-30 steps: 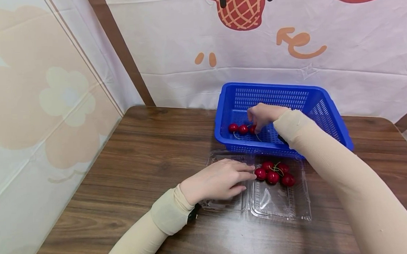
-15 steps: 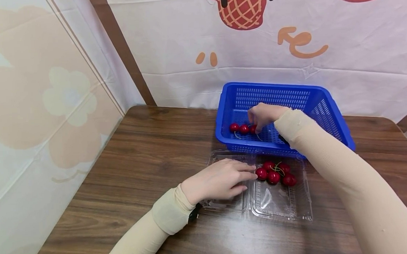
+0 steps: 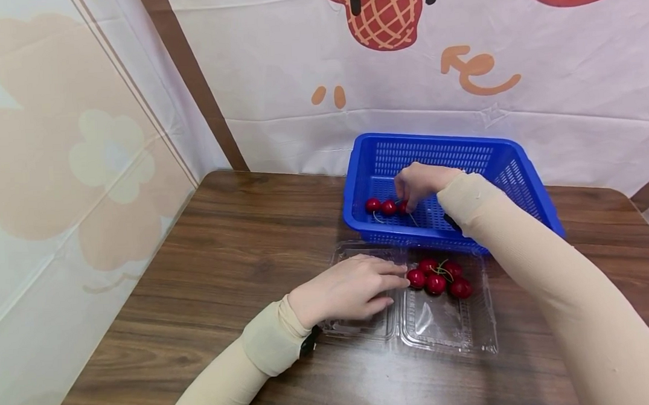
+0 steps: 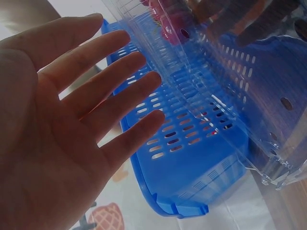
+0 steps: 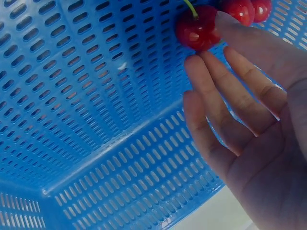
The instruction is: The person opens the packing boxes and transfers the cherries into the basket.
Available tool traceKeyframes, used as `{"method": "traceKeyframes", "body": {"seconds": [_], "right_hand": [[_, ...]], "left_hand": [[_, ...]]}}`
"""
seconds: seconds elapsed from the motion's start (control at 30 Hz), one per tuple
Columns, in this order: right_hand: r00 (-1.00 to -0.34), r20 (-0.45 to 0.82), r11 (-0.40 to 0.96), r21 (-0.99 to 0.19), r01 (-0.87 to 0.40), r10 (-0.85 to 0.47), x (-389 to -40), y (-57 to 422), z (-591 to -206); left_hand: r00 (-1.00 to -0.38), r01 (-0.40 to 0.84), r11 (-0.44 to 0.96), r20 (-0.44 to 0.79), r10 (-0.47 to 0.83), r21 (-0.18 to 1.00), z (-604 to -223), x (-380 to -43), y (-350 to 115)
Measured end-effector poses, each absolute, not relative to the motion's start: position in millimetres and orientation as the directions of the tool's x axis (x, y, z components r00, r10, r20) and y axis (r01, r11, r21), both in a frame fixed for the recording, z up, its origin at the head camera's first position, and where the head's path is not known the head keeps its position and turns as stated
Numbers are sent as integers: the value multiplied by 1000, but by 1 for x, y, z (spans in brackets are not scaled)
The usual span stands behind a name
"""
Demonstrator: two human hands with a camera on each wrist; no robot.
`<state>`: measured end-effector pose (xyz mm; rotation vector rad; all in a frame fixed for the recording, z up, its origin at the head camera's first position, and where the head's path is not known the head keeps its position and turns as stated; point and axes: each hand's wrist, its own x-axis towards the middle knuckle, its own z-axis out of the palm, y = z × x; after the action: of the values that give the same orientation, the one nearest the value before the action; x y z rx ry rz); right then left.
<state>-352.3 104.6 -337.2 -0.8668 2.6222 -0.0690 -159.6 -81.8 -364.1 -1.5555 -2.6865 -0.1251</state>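
Observation:
My right hand [image 3: 422,181] reaches down inside the blue basket [image 3: 440,230] and pinches a red cherry [image 5: 196,29] between thumb and fingertips. That cherry has a green stem, and two more cherries [image 3: 380,206] lie in a row beside it on the basket floor. My left hand [image 3: 355,289] is spread with straight fingers over the left half of an opened clear plastic clamshell box [image 3: 436,327]. Its fingertips reach the nearest of several cherries [image 3: 435,283] grouped at the back of the right half, their stems crossing. In the left wrist view the palm shows nothing held.
The clamshell lies flat on the brown wooden table [image 3: 207,256], right in front of the basket. Behind the basket hangs a printed white cloth [image 3: 275,65], and another pale cloth [image 3: 49,238] borders the table on the left.

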Motion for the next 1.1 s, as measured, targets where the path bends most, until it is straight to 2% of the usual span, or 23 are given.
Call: {"method": "traceKeyframes", "body": {"seconds": [0.73, 1.1], "right_hand": [[-725, -280, 774, -144, -617, -630, -338, 122, -302], [-732, -201, 757, -110, -644, -651, -324, 132, -284]], "left_hand": [[-489, 872, 486, 85, 868, 56, -364, -160, -80], [-497, 868, 492, 78, 864, 67, -365, -161, -80]]}}
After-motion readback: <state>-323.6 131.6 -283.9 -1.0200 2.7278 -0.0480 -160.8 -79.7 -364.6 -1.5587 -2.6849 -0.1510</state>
